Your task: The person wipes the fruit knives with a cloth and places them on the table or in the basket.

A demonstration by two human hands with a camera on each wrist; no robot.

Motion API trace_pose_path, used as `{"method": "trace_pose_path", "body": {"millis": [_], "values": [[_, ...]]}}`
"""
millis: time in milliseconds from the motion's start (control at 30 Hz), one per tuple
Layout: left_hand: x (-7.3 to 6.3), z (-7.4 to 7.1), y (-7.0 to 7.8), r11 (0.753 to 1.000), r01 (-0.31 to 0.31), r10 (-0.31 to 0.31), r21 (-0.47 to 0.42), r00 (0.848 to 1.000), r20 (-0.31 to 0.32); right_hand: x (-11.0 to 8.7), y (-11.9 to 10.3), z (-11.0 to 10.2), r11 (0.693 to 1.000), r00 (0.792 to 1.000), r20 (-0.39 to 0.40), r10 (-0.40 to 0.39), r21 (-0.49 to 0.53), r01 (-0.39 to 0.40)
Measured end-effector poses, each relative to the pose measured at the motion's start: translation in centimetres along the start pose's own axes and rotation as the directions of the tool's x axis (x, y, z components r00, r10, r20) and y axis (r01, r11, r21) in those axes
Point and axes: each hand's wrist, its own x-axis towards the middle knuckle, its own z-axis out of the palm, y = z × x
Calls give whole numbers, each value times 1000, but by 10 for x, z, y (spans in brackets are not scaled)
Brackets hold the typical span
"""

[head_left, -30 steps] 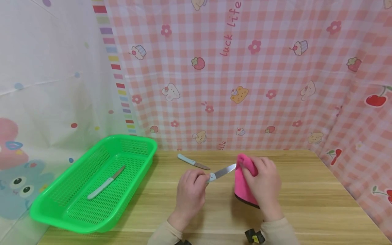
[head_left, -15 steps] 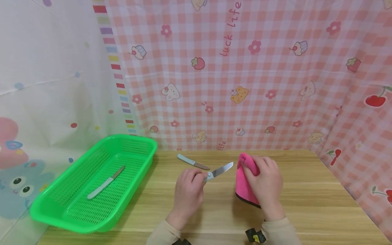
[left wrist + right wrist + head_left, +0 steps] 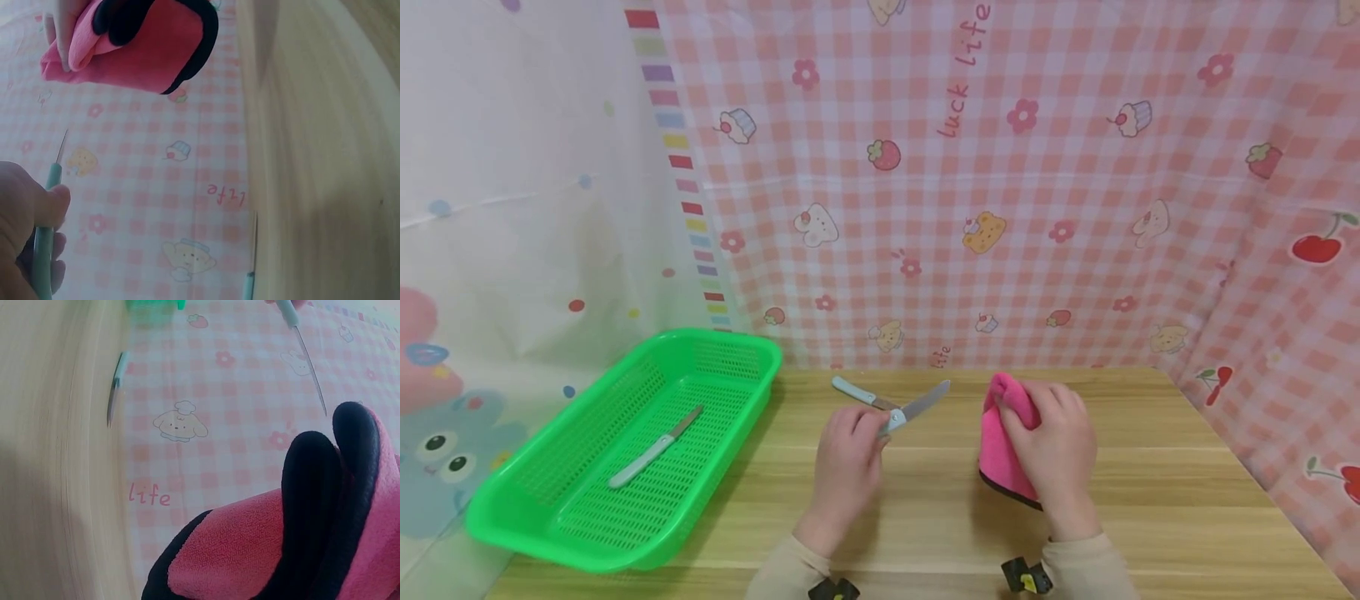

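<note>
My left hand grips a small knife by its pale blue handle, blade pointing up and to the right. In the left wrist view the thumb presses along that handle. My right hand pinches a folded pink cloth with dark edging, which hangs down over the table. A gap separates the blade tip from the cloth. Behind the left hand a second knife lies on the table, its blade partly hidden by the held knife. A third knife rests inside the green basket.
The basket stands at the left of the wooden table. A pink checked curtain hangs right behind the table's back edge, and a white patterned sheet covers the left side. Black straps sit at the wrists.
My left hand has drawn the knife leftward, away from the cloth, so the blade tip has come out of it. The right hand and cloth have shifted only slightly right.
</note>
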Motion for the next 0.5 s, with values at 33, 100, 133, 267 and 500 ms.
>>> {"method": "trace_pose_path", "body": {"millis": [33,100,133,267,500], "values": [[0,-1,-1,1000,17,-17,-4,1000,5,0,0,0,1000,1000,1,-2,-1,2],[0,-3,-3,999,44,-44,-8,999,11,0,0,0,1000,1000,1,-6,-1,6],[0,-4,-4,998,55,-55,-7,998,15,0,0,0,1000,1000,0,-9,1,9],[3,-8,-8,996,84,-85,20,996,24,-1,0,0,1000,1000,-5,-17,-1,17],[20,-20,-17,990,127,-131,53,989,72,-1,0,0,1000,1000,-6,-26,-5,26]]}}
